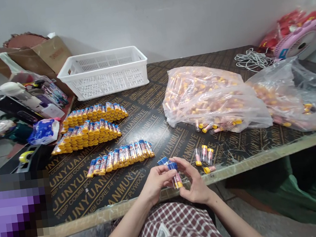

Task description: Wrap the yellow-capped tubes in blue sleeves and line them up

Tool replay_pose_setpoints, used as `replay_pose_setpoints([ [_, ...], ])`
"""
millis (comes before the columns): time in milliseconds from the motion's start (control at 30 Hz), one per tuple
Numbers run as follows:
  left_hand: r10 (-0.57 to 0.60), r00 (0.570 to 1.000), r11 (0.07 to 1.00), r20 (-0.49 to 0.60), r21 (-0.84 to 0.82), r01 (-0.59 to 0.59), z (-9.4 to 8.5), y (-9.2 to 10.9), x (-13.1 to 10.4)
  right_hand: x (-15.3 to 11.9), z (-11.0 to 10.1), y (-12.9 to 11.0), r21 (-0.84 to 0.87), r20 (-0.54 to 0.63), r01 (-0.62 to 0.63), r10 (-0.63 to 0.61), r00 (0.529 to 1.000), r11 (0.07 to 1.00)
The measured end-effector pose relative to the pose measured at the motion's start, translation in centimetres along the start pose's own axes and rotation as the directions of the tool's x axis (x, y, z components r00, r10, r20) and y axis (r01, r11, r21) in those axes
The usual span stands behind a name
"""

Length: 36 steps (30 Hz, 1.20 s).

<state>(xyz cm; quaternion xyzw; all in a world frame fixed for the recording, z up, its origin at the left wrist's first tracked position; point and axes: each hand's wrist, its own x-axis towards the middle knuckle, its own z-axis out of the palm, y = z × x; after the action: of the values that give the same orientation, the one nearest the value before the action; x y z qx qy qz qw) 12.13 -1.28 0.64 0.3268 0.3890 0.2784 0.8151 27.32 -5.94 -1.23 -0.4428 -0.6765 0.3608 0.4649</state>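
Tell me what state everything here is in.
Held tube: capped, tilted
Left hand: closed on the tube
Right hand: curled beside the tube
Stacked tubes: labelled, lying in rows
Loose tubes: capped, without blue labels
White basket: upright, open-topped
Bags: filled with tubes
White cord: loosely coiled
Pink fan: unclear whether running

The tube point(177, 181) is clear and yellow, the tabletop point(159, 128) black with gold lettering, the cloth point(187, 221) checked maroon-and-white.

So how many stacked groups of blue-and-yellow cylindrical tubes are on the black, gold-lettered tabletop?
3 groups: the back stack, nearest the white slotted plastic basket; the middle stack, just in front; and the front stack, nearest the left hand. None appears hidden.
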Motion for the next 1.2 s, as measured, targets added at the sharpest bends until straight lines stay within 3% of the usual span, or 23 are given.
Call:
replay_pose_setpoints([
  [700,0.002,1.0,0.999,-0.026,-0.04,-0.003,0.1,-0.2,-0.2,-0.1,0.8,0.2,0.078,-0.043,0.011,-0.008,0.999,0.997],
  [800,0.045,0.997,0.999,-0.061,0.015,-0.044,-0.5,0.3,0.1,0.3,0.1,0.2,-0.018,0.02,-0.012,0.012,1.0,1.0],
  [867,0.144,0.978,0.982,-0.149,0.14,-0.123,-1.7,1.6,0.6,0.9,-1.4,0.8,-0.185,0.004,-0.049,0.05,0.999,0.982],
  [900,0.219,0.953,0.958,-0.21,0.232,-0.169,-2.5,2.5,0.8,1.1,-2.4,1.5,-0.287,-0.053,-0.084,0.071,0.996,0.954],
  [967,0.406,0.854,0.855,-0.325,0.464,-0.23,-4.4,4.7,1.3,1.5,-4.7,3.7,-0.463,-0.258,-0.209,0.094,0.962,0.861],
  [1033,0.577,0.734,0.684,-0.36,0.703,-0.193,-6.3,6.8,1.9,1.4,-7.0,6.5,-0.573,-0.43,-0.367,0.112,0.896,0.733],
  [1067,0.628,0.697,0.592,-0.346,0.794,-0.138,-7.1,7.7,2.3,1.2,-7.9,7.9,-0.606,-0.492,-0.457,0.145,0.859,0.652],
  [1133,0.659,0.688,0.435,-0.306,0.9,-0.016,-8.1,9.0,2.9,0.6,-9.1,10.0,-0.655,-0.5,-0.533,0.221,0.837,0.536],
  [1200,0.632,0.725,0.326,-0.274,0.943,0.073,-8.6,9.5,3.4,0.2,-9.0,11.0,-0.684,-0.448,-0.51,0.25,0.858,0.522],
])
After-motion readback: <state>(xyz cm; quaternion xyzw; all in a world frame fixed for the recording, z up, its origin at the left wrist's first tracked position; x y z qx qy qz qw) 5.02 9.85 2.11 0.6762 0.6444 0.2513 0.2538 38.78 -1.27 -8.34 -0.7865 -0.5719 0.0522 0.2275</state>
